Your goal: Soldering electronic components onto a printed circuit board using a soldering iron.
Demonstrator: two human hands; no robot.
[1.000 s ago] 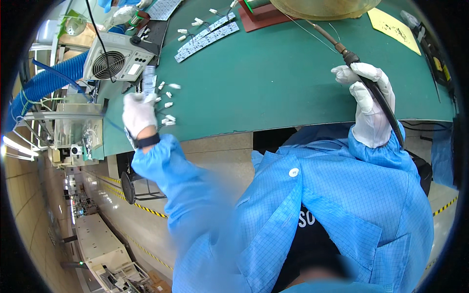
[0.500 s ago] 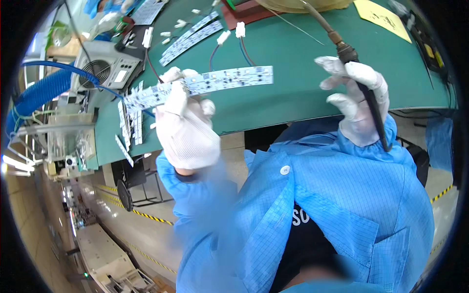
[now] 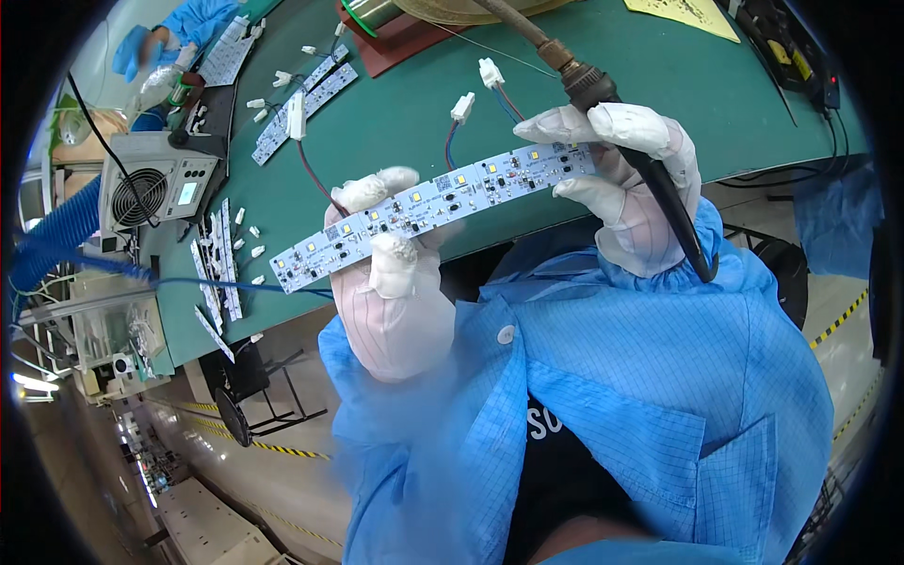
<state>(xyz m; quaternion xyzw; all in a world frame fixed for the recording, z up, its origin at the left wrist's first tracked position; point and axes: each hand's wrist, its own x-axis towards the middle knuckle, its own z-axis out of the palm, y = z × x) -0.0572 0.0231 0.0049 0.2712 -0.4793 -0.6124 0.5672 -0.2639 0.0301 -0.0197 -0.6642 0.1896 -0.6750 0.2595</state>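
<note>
A long white LED circuit strip (image 3: 443, 200) with small wired white connectors is held up close in front of me. My left hand (image 3: 391, 282), in a white glove, pinches the strip near its left half between thumb and fingers. My right hand (image 3: 626, 184), also gloved, touches the strip's right end with its fingertips while gripping a soldering iron (image 3: 603, 104) whose black cable runs down past the wrist. Red and blue wires lead from the strip to white plugs (image 3: 476, 89) above the green table (image 3: 414, 104).
More LED strips (image 3: 306, 99) and loose white connectors lie at the table's back left. A grey box with a fan and small display (image 3: 151, 184) stands at the left edge, beside a blue ribbed hose (image 3: 52, 235). Another person's blue gloved hand (image 3: 141, 47) works at the far left. A solder spool (image 3: 377, 11) sits on a red mat.
My left hand picked a strip from the left side of the table and brought it up close to me. My right hand, keeping the iron, moved in to touch the strip's right end.
</note>
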